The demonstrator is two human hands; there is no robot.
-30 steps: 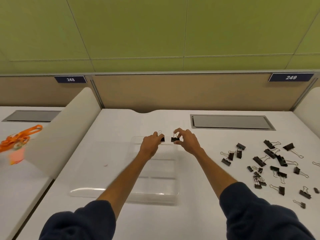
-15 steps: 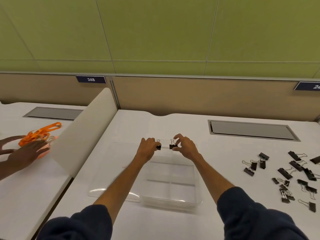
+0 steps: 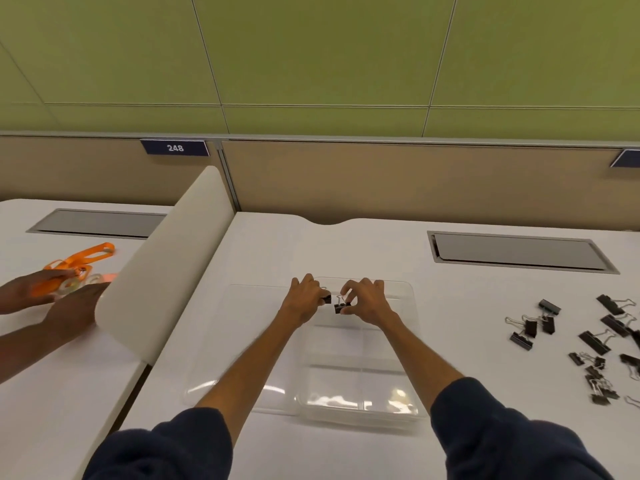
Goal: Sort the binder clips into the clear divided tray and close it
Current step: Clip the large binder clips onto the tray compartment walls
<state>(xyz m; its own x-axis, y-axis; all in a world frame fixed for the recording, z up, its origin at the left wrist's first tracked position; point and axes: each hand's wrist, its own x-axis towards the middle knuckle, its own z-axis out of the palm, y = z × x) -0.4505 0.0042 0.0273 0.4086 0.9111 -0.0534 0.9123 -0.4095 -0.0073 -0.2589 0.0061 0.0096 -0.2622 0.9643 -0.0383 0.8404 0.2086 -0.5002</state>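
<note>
Clear tray (image 3: 398,341) — seemingly empty — clips (image 3: 593,342) rightward

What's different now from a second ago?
On the next desk, another person's hands came in and touch the orange object. Unchanged: the left hand pinches a binder clip, the right hand a second binder clip, over the far end of the clear divided tray; loose binder clips lie on the table.
</note>
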